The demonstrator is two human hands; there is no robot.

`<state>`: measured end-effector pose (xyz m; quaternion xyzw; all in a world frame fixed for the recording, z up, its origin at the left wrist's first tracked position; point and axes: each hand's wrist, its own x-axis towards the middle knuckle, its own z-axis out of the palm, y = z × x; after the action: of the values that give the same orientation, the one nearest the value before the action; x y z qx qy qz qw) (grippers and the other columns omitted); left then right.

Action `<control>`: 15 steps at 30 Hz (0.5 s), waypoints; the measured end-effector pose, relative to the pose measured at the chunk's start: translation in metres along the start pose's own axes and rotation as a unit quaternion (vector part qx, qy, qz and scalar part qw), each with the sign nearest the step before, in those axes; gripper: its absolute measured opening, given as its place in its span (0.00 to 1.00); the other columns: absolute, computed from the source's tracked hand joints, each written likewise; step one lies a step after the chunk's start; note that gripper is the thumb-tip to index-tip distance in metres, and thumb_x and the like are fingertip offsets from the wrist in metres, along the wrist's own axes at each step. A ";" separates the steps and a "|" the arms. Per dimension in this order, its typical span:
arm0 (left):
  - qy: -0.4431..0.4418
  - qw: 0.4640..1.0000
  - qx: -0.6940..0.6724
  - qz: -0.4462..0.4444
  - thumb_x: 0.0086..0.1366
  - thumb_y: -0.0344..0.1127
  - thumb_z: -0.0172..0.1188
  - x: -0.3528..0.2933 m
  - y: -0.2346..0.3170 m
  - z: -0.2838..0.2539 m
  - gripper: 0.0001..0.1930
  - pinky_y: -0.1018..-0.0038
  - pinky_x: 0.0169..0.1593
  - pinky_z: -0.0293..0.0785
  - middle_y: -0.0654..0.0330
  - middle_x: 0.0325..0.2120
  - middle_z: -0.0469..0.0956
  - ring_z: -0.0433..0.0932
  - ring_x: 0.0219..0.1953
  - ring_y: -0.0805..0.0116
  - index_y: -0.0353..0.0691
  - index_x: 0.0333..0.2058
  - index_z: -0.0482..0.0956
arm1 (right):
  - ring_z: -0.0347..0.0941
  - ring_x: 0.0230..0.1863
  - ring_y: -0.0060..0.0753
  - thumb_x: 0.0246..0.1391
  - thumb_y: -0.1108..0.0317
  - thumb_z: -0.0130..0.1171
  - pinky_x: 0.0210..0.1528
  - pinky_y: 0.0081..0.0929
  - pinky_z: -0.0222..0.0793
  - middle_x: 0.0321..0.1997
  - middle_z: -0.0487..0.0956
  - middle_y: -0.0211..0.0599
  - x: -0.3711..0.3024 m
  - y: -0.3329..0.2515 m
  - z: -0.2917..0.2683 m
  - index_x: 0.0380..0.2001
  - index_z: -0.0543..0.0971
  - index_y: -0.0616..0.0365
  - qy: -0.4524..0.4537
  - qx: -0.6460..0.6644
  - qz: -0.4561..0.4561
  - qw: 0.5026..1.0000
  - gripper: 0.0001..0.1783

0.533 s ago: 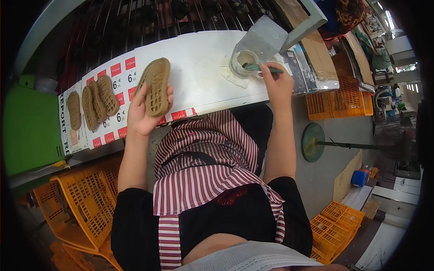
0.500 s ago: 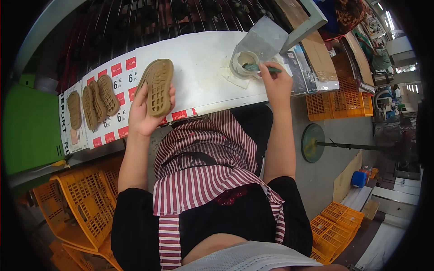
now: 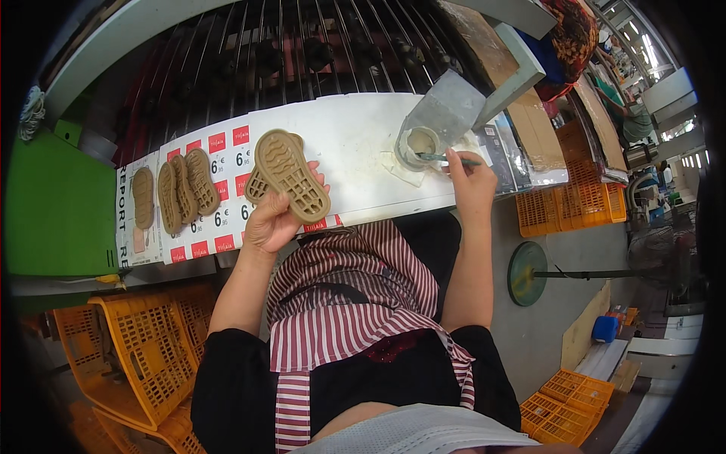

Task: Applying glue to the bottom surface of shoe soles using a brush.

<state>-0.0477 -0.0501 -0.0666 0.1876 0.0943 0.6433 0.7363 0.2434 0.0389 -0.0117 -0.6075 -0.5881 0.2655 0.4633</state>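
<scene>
A tan shoe sole (image 3: 291,174) with a grid of hollows is gripped near its lower end by my left hand (image 3: 274,221), tilted over the table. Partly hidden behind it is a second tan sole (image 3: 257,187); whether it rests on the table or against my fingers I cannot tell. My right hand (image 3: 472,178) pinches a green-handled brush (image 3: 463,160), its tip down in a whitish pot (image 3: 420,142). Further left, several more tan soles (image 3: 184,189) lie on the printed sheet.
A white worktable (image 3: 355,144) runs across in front of me, with dark metal rods (image 3: 302,57) behind it. A clear plastic sheet (image 3: 448,102) rises by the pot. Orange crates (image 3: 144,348) stand below left; a green panel (image 3: 60,204) is at the far left.
My left hand has turned the sole and shifted it right, and a second sole now shows behind it. The brush stays at the pot in my right hand. The whole view has shifted slightly.
</scene>
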 end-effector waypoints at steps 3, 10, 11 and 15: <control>-0.009 1.000 0.003 -0.013 0.52 0.30 0.63 0.004 0.000 -0.002 0.39 0.53 0.64 0.53 0.49 0.56 0.61 0.60 0.59 0.50 0.37 0.59 0.52 | 0.76 0.27 0.23 0.50 0.66 0.61 0.29 0.16 0.69 0.25 0.78 0.38 -0.005 0.003 0.000 0.30 0.76 0.71 0.006 0.024 0.001 1.000 0.15; -0.021 0.959 0.282 -0.020 0.52 0.28 0.63 0.015 -0.006 0.015 0.33 0.62 0.58 0.64 0.49 0.55 0.63 0.64 0.58 0.54 0.36 0.54 0.56 | 0.75 0.28 0.22 0.51 0.68 0.60 0.32 0.16 0.70 0.25 0.78 0.37 -0.020 0.009 -0.002 0.30 0.76 0.70 0.024 0.062 -0.013 0.998 0.12; -0.013 0.940 0.341 -0.011 0.51 0.28 0.64 0.016 -0.008 0.015 0.33 0.65 0.58 0.64 0.49 0.55 0.63 0.65 0.57 0.58 0.36 0.54 0.56 | 0.75 0.28 0.22 0.51 0.68 0.60 0.32 0.16 0.70 0.25 0.78 0.37 -0.023 0.009 -0.002 0.30 0.76 0.70 0.025 0.063 -0.014 0.998 0.12; 0.010 0.896 0.445 -0.011 0.52 0.31 0.64 0.019 -0.014 0.013 0.38 0.70 0.59 0.61 0.52 0.55 0.64 0.66 0.55 0.65 0.32 0.57 0.52 | 0.74 0.28 0.20 0.51 0.69 0.59 0.33 0.16 0.69 0.26 0.78 0.36 -0.030 0.006 -0.004 0.30 0.77 0.68 0.024 0.059 -0.039 0.997 0.10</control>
<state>-0.0275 -0.0350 -0.0584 0.4877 0.3802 0.5276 0.5823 0.2452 0.0099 -0.0219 -0.5620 -0.5832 0.2673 0.5221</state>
